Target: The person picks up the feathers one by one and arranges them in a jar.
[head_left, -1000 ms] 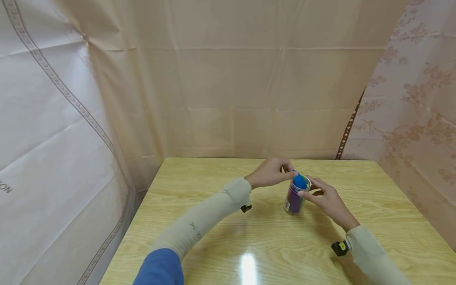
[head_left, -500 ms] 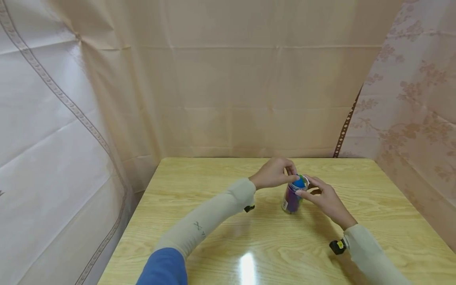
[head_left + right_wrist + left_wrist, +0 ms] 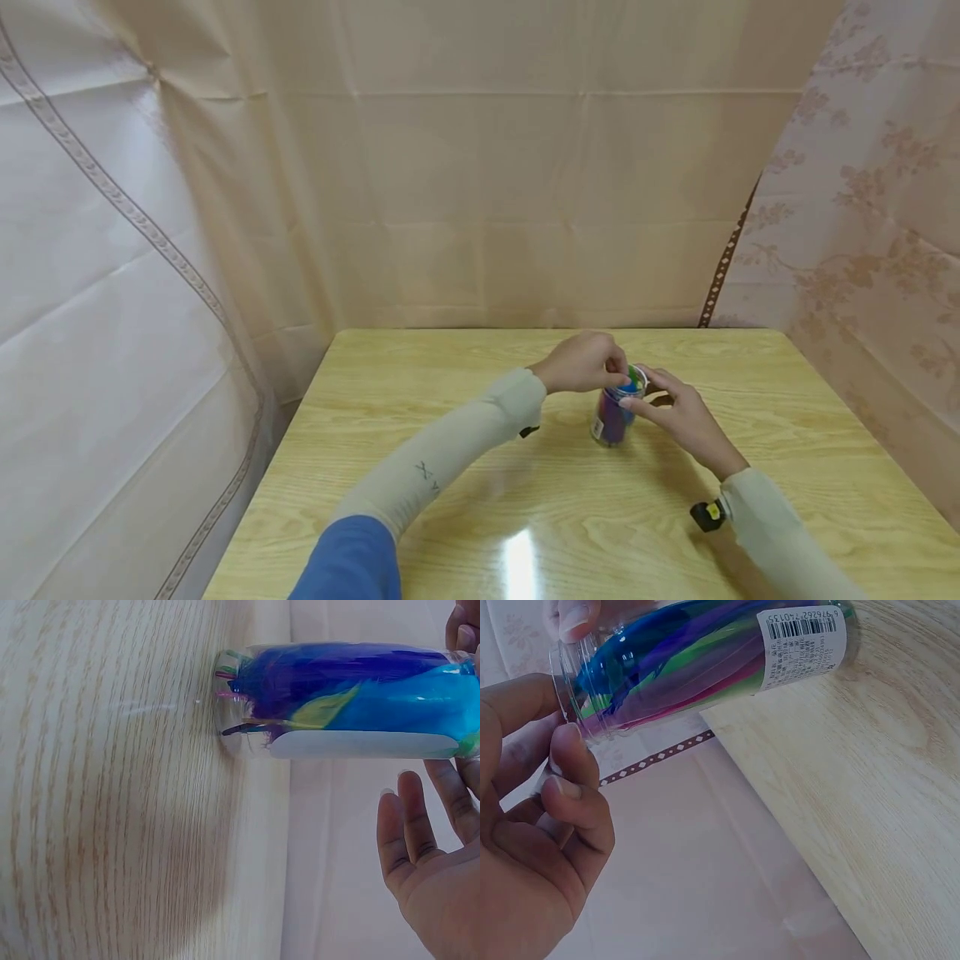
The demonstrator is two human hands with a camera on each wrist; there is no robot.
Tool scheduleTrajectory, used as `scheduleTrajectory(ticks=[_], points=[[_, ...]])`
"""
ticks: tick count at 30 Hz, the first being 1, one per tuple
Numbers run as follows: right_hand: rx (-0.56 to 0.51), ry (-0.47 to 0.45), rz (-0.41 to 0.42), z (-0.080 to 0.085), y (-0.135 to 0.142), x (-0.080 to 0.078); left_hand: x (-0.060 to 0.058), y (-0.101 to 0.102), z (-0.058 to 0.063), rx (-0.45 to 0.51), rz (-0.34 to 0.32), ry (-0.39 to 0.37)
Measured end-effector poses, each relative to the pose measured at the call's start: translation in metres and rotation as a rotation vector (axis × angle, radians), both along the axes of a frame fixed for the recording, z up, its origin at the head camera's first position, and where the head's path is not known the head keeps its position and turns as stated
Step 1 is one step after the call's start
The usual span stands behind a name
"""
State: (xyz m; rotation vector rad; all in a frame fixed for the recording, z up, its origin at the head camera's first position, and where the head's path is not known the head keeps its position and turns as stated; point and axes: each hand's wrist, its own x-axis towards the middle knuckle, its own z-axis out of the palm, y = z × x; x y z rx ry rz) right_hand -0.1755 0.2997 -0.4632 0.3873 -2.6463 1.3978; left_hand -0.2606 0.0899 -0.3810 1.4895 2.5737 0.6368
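A clear jar (image 3: pixel 611 423) stands upright on the table, packed with what look like coloured feathers (image 3: pixel 337 682) in blue, purple, green and yellow, thin quills at its bottom. A white barcode label (image 3: pixel 804 646) is on its side. My right hand (image 3: pixel 692 423) holds the jar near the rim between thumb and fingers. At the jar's mouth, my left hand (image 3: pixel 588 363) has its thumb and index finger together on a blue feather (image 3: pixel 628 387), most of which is inside. The left hand's other fingers are curled, as the left wrist view shows; its fingertips are partly hidden by the rim.
The wooden table (image 3: pixel 420 375) extends around the jar, its far edge close behind the hands. Beige sheeting (image 3: pixel 465 192) hangs behind it, with patterned sheeting (image 3: pixel 885 242) to the right and pale sheeting (image 3: pixel 97 275) to the left.
My left hand has moved slightly down and right toward the jar's mouth. The blue feather, which stuck up above the rim, has sunk into the jar. My right hand keeps its hold.
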Motion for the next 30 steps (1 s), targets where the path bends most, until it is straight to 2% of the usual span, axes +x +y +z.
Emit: scheduleTrajectory(ticks=[5, 14, 16, 20, 26, 30], points=[[0.005, -0.006, 0.010, -0.001, -0.002, -0.003, -0.001, -0.003, 0.000, 0.011, 0.001, -0.009], [0.019, -0.020, 0.009, 0.000, -0.006, -0.005, -0.005, -0.024, 0.001, 0.128, 0.029, -0.041], [0.027, -0.029, 0.002, -0.001, -0.007, -0.006, -0.007, -0.032, 0.001, 0.137, 0.051, -0.016], [0.049, -0.045, -0.007, -0.001, -0.007, -0.006, -0.012, -0.053, 0.002, 0.117, 0.105, 0.088], [0.114, -0.055, 0.007, 0.003, 0.004, 0.000, -0.014, -0.083, 0.001, 0.115, 0.163, 0.136], [0.160, -0.026, 0.016, 0.008, 0.021, 0.004, -0.012, -0.109, -0.003, 0.084, 0.203, 0.205]])
